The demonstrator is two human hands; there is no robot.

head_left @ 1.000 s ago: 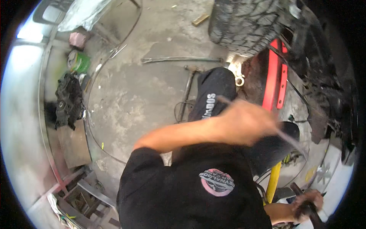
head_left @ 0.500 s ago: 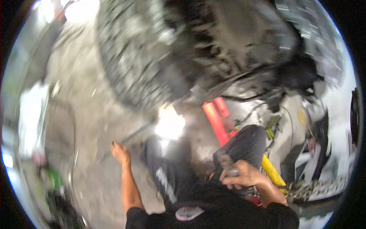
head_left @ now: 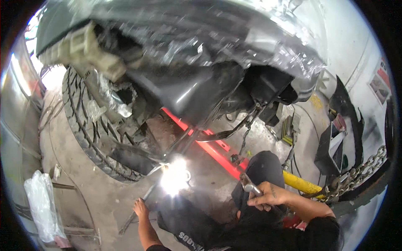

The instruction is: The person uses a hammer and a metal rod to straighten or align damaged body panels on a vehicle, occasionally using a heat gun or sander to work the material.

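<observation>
In my right hand [head_left: 270, 196] is a hammer [head_left: 248, 184], held close to its metal head above my right knee. My left hand [head_left: 141, 208] is closed around a long grey metal bar [head_left: 149, 192], which slants up from the floor toward the vehicle's underside [head_left: 184, 90]. A glaring work light [head_left: 174, 178] shines beside the bar's upper part and washes out what lies around it. Just beyond, a wheel with a chunky-tread tyre [head_left: 90, 134] is partly covered by the bodywork.
A red steel beam [head_left: 213, 154] crosses the floor under the vehicle. A yellow bar [head_left: 301, 186] and a heavy chain [head_left: 360, 178] lie at the right, near a black open box [head_left: 331, 150]. Clear plastic wrap [head_left: 42, 205] and a thin hose [head_left: 79, 196] are at the left.
My view has shifted, showing more of the vehicle's front. My left hand is lower in the picture, on the bar. My right hand still holds the hammer.
</observation>
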